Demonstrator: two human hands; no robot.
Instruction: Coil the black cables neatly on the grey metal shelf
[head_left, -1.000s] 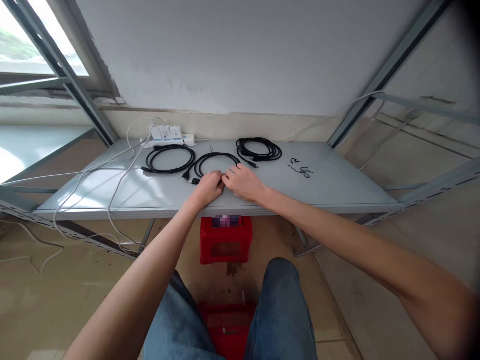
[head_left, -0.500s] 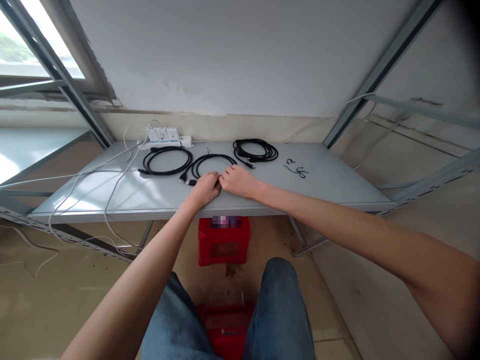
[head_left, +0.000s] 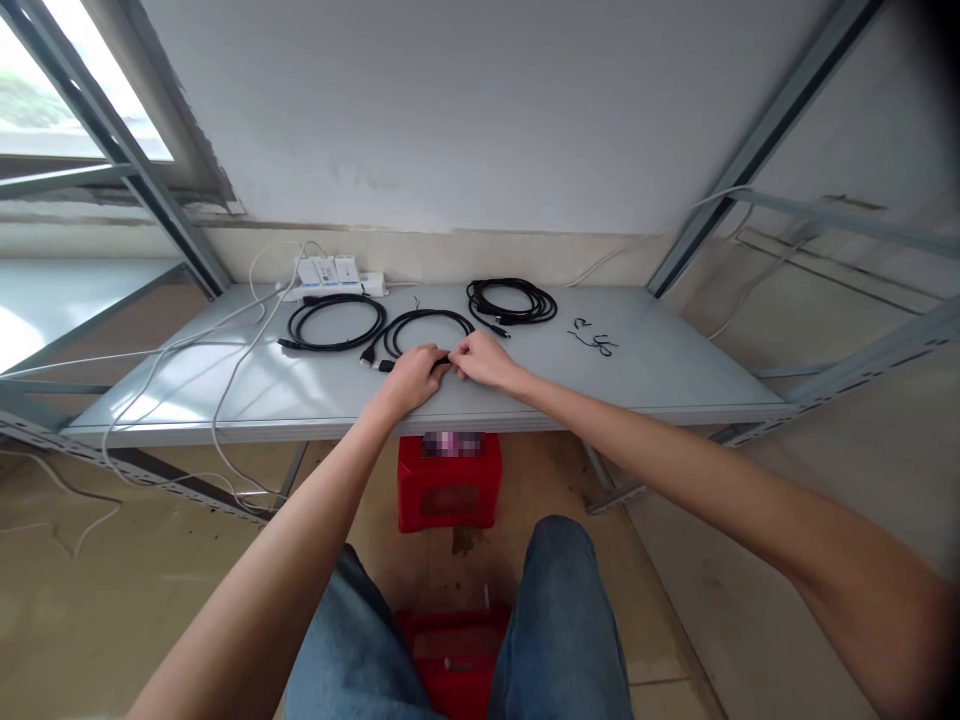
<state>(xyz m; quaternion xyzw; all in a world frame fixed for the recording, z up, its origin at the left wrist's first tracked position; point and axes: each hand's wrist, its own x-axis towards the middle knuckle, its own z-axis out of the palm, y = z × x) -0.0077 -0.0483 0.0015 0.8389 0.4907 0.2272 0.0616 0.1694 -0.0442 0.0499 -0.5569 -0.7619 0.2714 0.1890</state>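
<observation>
A coiled black cable (head_left: pixel 431 314) lies on the grey shelf (head_left: pixel 660 365), its near side under my hands. My left hand (head_left: pixel 418 376) is closed around that near side, with the cable's plugs sticking out to its left. Close beside it, my right hand (head_left: pixel 480 358) pinches the cable's dark strands with thumb and fingers. Part of the coil is hidden by the hands. To the left rests a second coiled black cable (head_left: pixel 336 346), and behind on the right a third coil (head_left: pixel 534 290). Several short black ties (head_left: pixel 598 343) lie to the right.
A white power strip (head_left: pixel 371 283) with plugged-in adapters stands at the back wall, its white cords trailing over the shelf's left side. Metal uprights (head_left: pixel 757 150) frame the shelf. A red stool (head_left: pixel 450 490) stands below the front edge.
My right hand has shifted slightly right, opening a small gap from the left hand where dark cable now shows. The left hand stays nearly in place.
</observation>
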